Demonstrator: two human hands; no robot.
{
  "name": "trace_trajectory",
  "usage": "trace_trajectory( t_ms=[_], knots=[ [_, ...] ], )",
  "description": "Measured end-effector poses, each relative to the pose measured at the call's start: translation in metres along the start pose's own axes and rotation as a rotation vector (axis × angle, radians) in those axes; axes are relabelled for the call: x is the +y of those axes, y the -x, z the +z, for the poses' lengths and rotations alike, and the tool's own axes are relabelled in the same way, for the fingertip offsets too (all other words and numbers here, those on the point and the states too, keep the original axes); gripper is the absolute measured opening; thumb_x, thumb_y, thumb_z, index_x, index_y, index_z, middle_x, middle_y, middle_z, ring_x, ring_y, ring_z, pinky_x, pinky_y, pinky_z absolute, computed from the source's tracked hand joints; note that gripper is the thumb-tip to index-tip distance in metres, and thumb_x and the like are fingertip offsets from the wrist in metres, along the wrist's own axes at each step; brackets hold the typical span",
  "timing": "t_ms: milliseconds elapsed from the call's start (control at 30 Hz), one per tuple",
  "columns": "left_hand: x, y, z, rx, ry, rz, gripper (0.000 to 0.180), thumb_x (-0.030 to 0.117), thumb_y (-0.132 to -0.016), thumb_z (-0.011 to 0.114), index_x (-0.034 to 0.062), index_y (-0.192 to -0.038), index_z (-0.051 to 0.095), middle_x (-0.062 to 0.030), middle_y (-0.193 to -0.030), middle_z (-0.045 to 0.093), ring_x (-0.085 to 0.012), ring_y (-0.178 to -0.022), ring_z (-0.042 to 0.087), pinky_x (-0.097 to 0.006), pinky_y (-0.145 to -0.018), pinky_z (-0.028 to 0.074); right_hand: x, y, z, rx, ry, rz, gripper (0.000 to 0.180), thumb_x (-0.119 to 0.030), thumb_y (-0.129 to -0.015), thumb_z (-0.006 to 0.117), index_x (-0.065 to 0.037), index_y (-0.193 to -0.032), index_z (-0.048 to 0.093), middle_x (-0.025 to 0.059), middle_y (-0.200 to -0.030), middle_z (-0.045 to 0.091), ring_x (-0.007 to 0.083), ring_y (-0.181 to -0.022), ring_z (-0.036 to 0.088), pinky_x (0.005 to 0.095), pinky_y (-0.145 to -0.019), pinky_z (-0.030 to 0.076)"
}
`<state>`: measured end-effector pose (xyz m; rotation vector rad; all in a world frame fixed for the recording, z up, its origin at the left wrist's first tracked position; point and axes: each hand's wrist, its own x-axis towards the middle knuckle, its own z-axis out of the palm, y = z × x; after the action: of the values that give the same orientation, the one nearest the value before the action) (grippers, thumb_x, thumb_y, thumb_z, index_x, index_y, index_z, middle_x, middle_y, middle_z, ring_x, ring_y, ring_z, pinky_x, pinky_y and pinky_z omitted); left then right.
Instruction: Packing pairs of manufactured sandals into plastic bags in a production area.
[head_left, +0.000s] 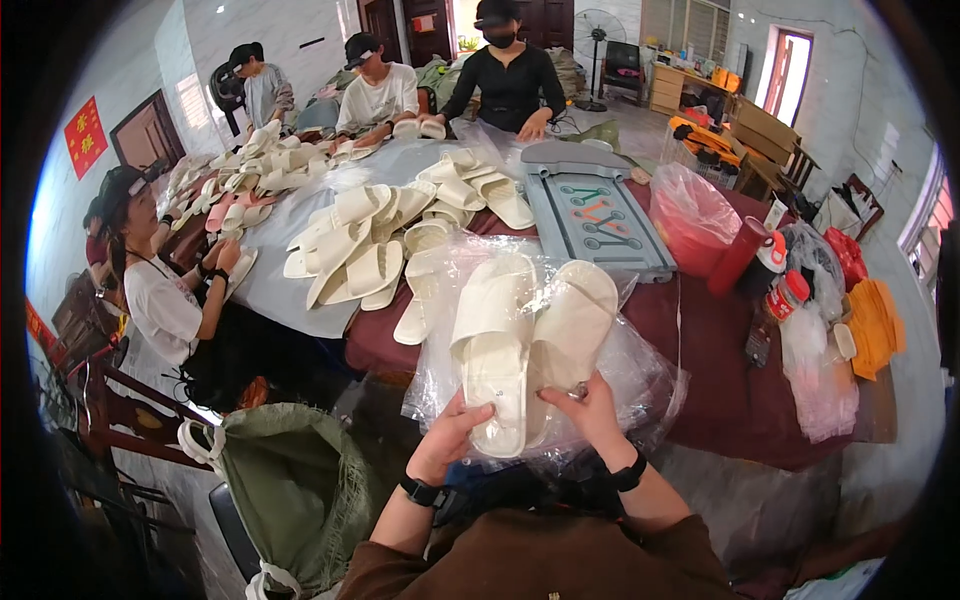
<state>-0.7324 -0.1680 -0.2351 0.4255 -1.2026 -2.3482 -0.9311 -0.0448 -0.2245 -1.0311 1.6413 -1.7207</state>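
Note:
A pair of cream open-toed slippers is held up in front of me, soles toward the table side. My left hand (455, 430) is closed on the heel end of the left slipper (492, 350), its thumb lying on the insole. My right hand (588, 405) pinches the lower end of the right slipper (580, 310), which tilts outward with its insole or sole facing me; I cannot tell which. Clear plastic bags (645, 375) lie beneath and around the pair at the table edge. Beyond them is a heap of similar cream slippers (350, 250).
A grey plastic panel (560, 230) lies beyond my hands. To the right are a red bag (690, 215), a red flask (738, 250) and a red-lidded jar (788, 295). An open green sack (290, 490) stands lower left. Several people work around the table.

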Motion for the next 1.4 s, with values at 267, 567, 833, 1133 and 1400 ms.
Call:
trace_trajectory(
  t_ms=[267,567,833,1133,1400],
  knots=[
    [-0.013,-0.002,-0.002,0.112,0.191,0.052,0.063,0.015,-0.094,0.062,0.0004,-0.147,0.033,-0.0135,-0.137,0.054,-0.0238,-0.123,0.056,-0.038,-0.103,0.047,-0.007,0.008,-0.028,-0.213,0.759,-0.250,0.073,-0.044,-0.072,0.081,0.006,-0.120,0.058,0.0216,-0.123,0.061,0.0404,-0.120,0.049,0.0425,-0.101,0.041],
    [0.057,0.045,-0.009,0.253,0.085,0.390,0.057,0.009,-0.092,0.063,0.0006,-0.143,0.038,-0.0110,-0.132,0.058,-0.0197,-0.114,0.060,-0.035,-0.097,0.049,0.035,0.003,-0.039,-0.397,0.572,-0.163,0.076,-0.030,-0.070,0.084,-0.002,-0.134,0.054,0.0158,-0.135,0.054,0.0322,-0.118,0.050,0.0393,-0.096,0.045],
    [0.168,0.193,-0.104,1.161,-1.234,0.529,0.046,0.015,-0.085,0.068,-0.0028,-0.122,0.048,-0.0243,-0.103,0.067,-0.0363,-0.095,0.068,-0.041,-0.083,0.053,0.011,0.012,-0.019,-0.358,0.600,-0.116,0.079,-0.023,-0.065,0.086,-0.001,-0.133,0.053,0.0159,-0.134,0.054,0.0319,-0.117,0.050,0.0390,-0.095,0.045],
    [0.081,0.265,-0.262,1.420,-1.469,-0.618,0.040,0.021,-0.080,0.058,-0.0017,-0.112,0.060,-0.0284,-0.111,0.065,-0.0442,-0.106,0.062,-0.049,-0.092,0.050,0.018,0.013,-0.023,-0.297,0.658,-0.250,0.074,-0.024,-0.064,0.086,0.000,-0.128,0.057,0.0155,-0.133,0.056,0.0352,-0.122,0.048,0.0434,-0.105,0.040],
    [-0.059,0.289,-0.358,0.790,-1.204,-0.839,0.059,0.028,-0.076,0.073,0.0067,-0.130,0.058,-0.0149,-0.128,0.063,-0.0314,-0.119,0.059,-0.041,-0.097,0.047,0.022,0.014,-0.019,-0.277,0.675,-0.270,0.071,-0.025,-0.064,0.085,-0.002,-0.126,0.059,0.0154,-0.133,0.056,0.0352,-0.123,0.049,0.0431,-0.104,0.040]
  ],
)
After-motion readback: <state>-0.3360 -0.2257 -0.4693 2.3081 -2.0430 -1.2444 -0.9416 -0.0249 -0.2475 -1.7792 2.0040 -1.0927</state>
